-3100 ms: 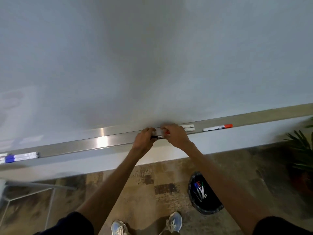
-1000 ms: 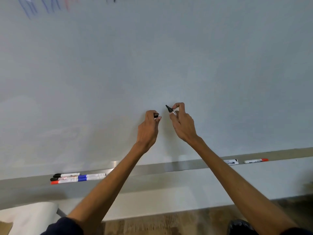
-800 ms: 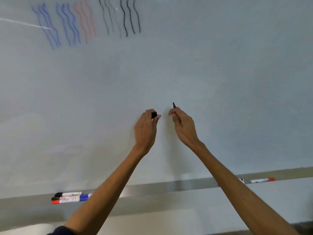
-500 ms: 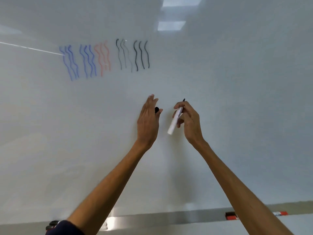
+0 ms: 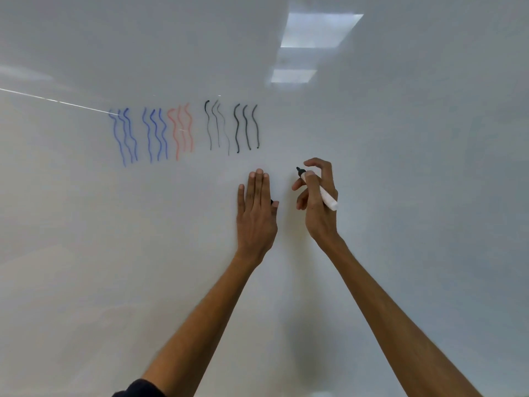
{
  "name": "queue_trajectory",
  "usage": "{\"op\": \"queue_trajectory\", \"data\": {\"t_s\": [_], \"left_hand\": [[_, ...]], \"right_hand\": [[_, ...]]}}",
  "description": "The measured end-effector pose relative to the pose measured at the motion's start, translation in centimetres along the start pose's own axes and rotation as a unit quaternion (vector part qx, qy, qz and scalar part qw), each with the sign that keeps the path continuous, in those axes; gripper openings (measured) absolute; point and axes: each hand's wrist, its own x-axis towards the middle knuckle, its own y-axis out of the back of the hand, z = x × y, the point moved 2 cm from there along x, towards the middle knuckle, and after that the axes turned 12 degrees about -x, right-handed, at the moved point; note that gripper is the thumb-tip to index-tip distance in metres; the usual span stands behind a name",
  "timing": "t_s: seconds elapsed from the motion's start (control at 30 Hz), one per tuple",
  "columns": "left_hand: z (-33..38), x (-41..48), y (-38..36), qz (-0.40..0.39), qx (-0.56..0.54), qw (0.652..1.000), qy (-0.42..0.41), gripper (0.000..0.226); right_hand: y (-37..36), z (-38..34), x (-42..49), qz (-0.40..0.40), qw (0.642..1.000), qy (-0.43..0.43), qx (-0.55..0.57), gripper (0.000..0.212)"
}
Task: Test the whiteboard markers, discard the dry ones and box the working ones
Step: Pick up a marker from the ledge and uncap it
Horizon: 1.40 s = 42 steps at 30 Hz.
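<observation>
Cap (image 5: 272, 201), thumb-pinched in flat left grip (image 5: 256, 216), may slip; right grip (image 5: 317, 217) grasps marker (image 5: 326, 197) beside squiggles (image 5: 246, 127).

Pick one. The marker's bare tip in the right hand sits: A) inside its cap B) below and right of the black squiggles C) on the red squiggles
B: the right hand grips the marker, tip lower right of the black squiggles; the left hand pinches the cap.

No words, numbers or brands I can read. Up-left of my left hand (image 5: 256, 213) the board (image 5: 400, 224) bears only squiggles (image 5: 236, 130); my right hand's (image 5: 317, 213) marker (image 5: 327, 198) and my left's cap (image 5: 272, 202) show no print.
</observation>
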Motion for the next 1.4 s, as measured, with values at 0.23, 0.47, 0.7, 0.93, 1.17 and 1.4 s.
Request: {"op": "queue_trajectory", "data": {"t_s": [0.23, 0.47, 0.7, 0.93, 1.17, 1.4], "left_hand": [[-0.2, 0.0, -0.4, 0.028, -0.005, 0.999, -0.017, 0.059], [-0.2, 0.0, -0.2, 0.024, -0.018, 0.999, -0.025, 0.059], [-0.1, -0.1, 0.0, 0.023, -0.019, 0.999, -0.029, 0.065], [0.1, -0.2, 0.1, 0.023, -0.023, 0.999, -0.028, 0.064], [0.1, -0.2, 0.1, 0.018, -0.029, 0.999, -0.027, 0.063], [0.0, -0.3, 0.0, 0.015, -0.03, 0.999, -0.027, 0.064]], "right_hand": [[-0.6, 2.0, 0.5, -0.006, 0.999, 0.02, -0.036, 0.014], [0.0, 3.9, -1.2, -0.008, 0.998, 0.041, -0.051, 0.014], [0.0, 6.1, -5.1, 0.001, 0.999, 0.004, -0.054, 0.015], [1.0, 5.3, -5.6, 0.014, 0.997, -0.007, -0.072, 0.018], [1.5, 2.4, -0.6, 0.059, 0.997, 0.03, -0.044, 0.015], [0.9, 4.5, -2.5, 0.034, 0.997, 0.04, -0.062, 0.014]]}}
